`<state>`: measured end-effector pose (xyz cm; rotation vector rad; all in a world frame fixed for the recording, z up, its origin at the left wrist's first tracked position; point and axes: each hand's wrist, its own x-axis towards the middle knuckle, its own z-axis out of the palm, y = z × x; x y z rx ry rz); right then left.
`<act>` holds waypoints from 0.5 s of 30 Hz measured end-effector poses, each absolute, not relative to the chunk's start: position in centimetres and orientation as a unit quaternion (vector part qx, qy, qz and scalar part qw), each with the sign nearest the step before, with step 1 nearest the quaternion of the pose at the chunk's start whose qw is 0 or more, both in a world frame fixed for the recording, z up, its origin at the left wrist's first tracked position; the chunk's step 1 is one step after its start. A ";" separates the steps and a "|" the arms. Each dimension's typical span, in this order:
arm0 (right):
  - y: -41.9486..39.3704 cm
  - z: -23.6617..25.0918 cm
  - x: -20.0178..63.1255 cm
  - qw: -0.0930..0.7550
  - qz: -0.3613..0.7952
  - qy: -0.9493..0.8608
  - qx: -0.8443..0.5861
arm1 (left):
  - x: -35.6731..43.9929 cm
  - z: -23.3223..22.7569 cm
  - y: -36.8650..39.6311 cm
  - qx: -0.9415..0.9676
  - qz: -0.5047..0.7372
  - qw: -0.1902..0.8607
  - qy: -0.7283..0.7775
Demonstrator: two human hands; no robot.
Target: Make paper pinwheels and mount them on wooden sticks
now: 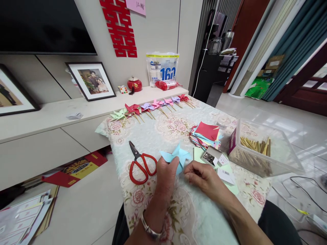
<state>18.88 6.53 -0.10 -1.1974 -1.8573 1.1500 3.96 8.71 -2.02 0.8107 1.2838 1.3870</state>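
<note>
A light-blue paper pinwheel (182, 156) is gripped in my left hand (167, 168), its thumb pressed on the folded middle. Just to the right, my right hand (200, 175) is closed with fingertips pinched together near the pinwheel's edge. Whatever those fingers hold, if anything, is hidden. Red-handled scissors (139, 163) lie left of my left hand, blades pointing away. Beyond my right hand sits a small open box of metal pins (209, 158), beside a white box (226, 176) on green paper. A stack of cut coloured paper squares (207, 131) lies behind them.
Finished pinwheels on sticks (153, 106) line the far edge of the cloth-covered table (143, 132). At the right edge stands a clear plastic bin (283, 153) holding many thin sticks (255, 146). A white cabinet (55, 127) with framed photos (92, 81) runs behind.
</note>
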 end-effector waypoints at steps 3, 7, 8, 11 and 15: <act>6.5 0.1 19.3 0.349 0.457 -0.685 -0.448 | 4.1 -2.2 8.6 0.353 0.577 0.528 0.513; 6.5 0.4 19.7 0.409 0.371 -0.708 -0.441 | 4.3 -2.1 8.4 0.377 0.579 0.522 0.500; 6.5 0.4 19.7 0.424 0.337 -0.720 -0.433 | 4.3 -2.1 8.4 0.384 0.575 0.522 0.499; 6.7 0.1 19.6 0.455 0.231 -0.751 -0.419 | 4.5 -2.0 8.3 0.395 0.566 0.525 0.497; 6.8 0.0 19.5 0.451 0.146 -0.756 -0.451 | 4.7 -1.6 8.2 0.397 0.556 0.537 0.496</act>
